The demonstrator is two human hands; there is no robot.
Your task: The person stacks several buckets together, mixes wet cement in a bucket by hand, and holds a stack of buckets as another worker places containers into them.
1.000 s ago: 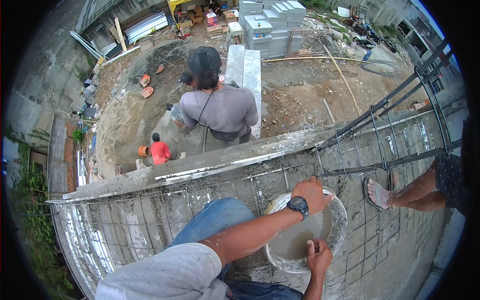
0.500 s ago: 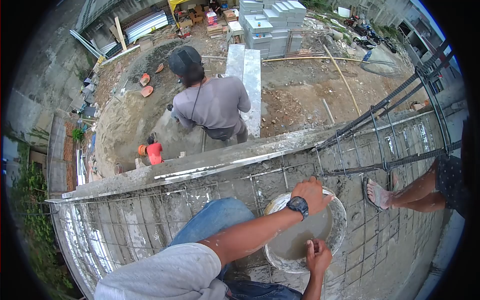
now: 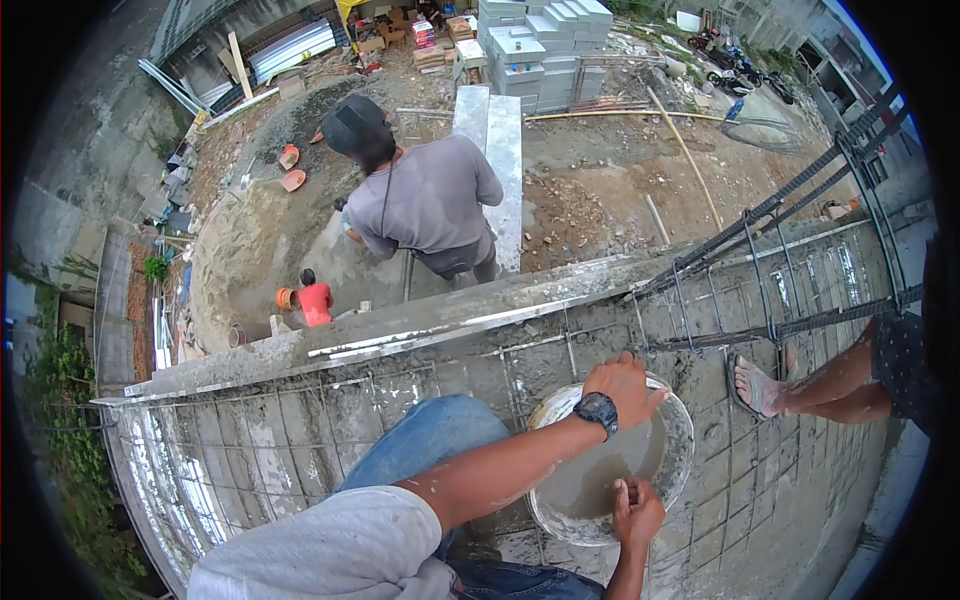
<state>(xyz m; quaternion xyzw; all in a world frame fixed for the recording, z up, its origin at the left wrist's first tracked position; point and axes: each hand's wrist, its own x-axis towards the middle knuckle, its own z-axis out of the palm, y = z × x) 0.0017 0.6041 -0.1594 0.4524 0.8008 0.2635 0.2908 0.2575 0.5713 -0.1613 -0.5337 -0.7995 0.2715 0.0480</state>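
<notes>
A round bucket (image 3: 683, 440) stands on the steel-barred slab in front of me, with wet grey cement slurry (image 3: 580, 478) inside. My left hand (image 3: 618, 390), with a dark watch on its wrist, is closed over the far rim, its fingers partly hidden. At the near right side of the same rim, my right hand (image 3: 638, 512) is curled shut, thumb toward the inside. My bent knee in blue jeans (image 3: 430, 435) is just left of the bucket.
A rebar cage (image 3: 770, 260) slants at the right, near another person's sandalled foot (image 3: 757, 387). Beyond the slab's edge board (image 3: 430, 335), a person in a grey shirt (image 3: 430, 200) and one in red (image 3: 315, 302) are lower down. Grey blocks (image 3: 545, 60) are stacked farther back.
The person in the grey shirt has leaned slightly, head shifting left, and the person in red has moved a little to the right. My hands and the bucket look unchanged.
</notes>
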